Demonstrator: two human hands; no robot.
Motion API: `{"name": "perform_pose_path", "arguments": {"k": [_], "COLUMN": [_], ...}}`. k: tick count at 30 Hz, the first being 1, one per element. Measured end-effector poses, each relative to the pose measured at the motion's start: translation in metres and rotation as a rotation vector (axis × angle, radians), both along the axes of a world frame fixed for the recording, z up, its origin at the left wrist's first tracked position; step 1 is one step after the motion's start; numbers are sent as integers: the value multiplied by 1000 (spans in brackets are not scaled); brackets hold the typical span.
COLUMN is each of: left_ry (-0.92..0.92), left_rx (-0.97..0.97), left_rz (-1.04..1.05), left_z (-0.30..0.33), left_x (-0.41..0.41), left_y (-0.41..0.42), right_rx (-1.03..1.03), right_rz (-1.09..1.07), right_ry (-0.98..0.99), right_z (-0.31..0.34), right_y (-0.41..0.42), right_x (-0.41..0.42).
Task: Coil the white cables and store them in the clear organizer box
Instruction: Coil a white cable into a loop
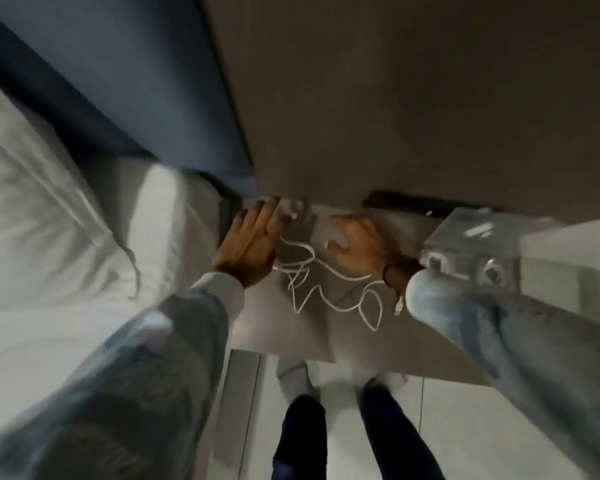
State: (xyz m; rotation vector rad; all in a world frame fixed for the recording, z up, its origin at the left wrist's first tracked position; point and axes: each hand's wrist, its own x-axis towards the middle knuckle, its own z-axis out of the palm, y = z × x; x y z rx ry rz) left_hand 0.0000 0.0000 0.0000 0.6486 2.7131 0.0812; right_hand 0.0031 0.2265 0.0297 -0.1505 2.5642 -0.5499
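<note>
Grey desk (284,327) beside a white bed (49,237). Left hand (253,237) lies flat and empty; right hand (357,244) pinches a white cable (326,296), loose between them. Clear organizer box (471,251) sits just beyond the right wrist.

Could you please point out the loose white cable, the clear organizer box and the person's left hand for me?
white cable (326,299): head view, on a loop in the tangled middle stretch.
clear organizer box (471,237): head view, on its top face.
left hand (250,244): head view, on the back of the hand.
</note>
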Motion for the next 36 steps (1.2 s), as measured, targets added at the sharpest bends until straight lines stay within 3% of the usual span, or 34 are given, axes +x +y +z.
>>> {"name": "perform_pose_path", "arguments": {"k": [5,10,14,20,23,28,30,33,36], "left_ry": [-45,53,-3,-121,-336,-796,-873,-1009,-1061], "left_rx": [14,172,562,673,637,804,969,1370,1669], "left_rz": [44,56,170,332,399,724,770,808,752], "left_z": [-114,-113,-39,96,140,243,282,337,377], "left_x": [-11,-16,-5,13,16,34,40,36,30], "left_y": [0,-2,13,31,39,50,49,52,56], "right_rx": [-114,-369,-482,-438,-476,-444,-388,-272,-247], "right_rz": [-122,-323,-486,-462,-546,-639,-531,-348,-238], "right_ry": [-48,52,213,478,448,429,428,407,407], "right_z": [-129,-145,-81,56,97,172,196,225,249], "right_y": [-22,-15,-3,14,19,27,31,34,25], "right_x": [-15,-7,-5,4,10,37,50,65,76]}}
